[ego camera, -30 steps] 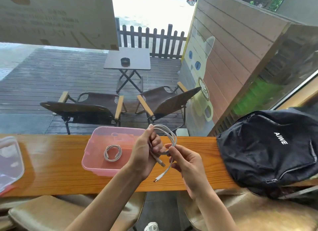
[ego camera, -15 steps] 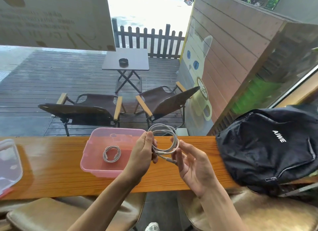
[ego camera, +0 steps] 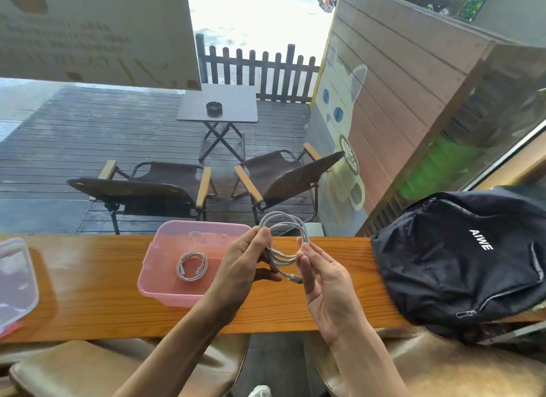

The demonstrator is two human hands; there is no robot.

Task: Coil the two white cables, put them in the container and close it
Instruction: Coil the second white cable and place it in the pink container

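A pink open container (ego camera: 153, 278) rests on the wooden counter, and one coiled white cable (ego camera: 192, 266) lies on its floor. Just right of the container, above the counter, I hold the second white cable (ego camera: 285, 228) wound into a ring of several loops. My left hand (ego camera: 242, 266) pinches the left side of that ring. My right hand (ego camera: 325, 281) touches the ring's right side with its fingertips, the palm turned up and the fingers spread; the cable's plug end lies against its fingers. The container's clear lid (ego camera: 14, 281) lies at the far left of the counter.
A black backpack (ego camera: 461, 257) fills the right end of the wooden counter (ego camera: 88, 287). Brown padded stools (ego camera: 88, 370) stand below the counter's near edge. Beyond the glass are two folding chairs and a small table on a deck.
The loose hanging end of the held cable has been wound into the ring. My right hand has opened from a closed grip to spread fingers. Both hands rose slightly.
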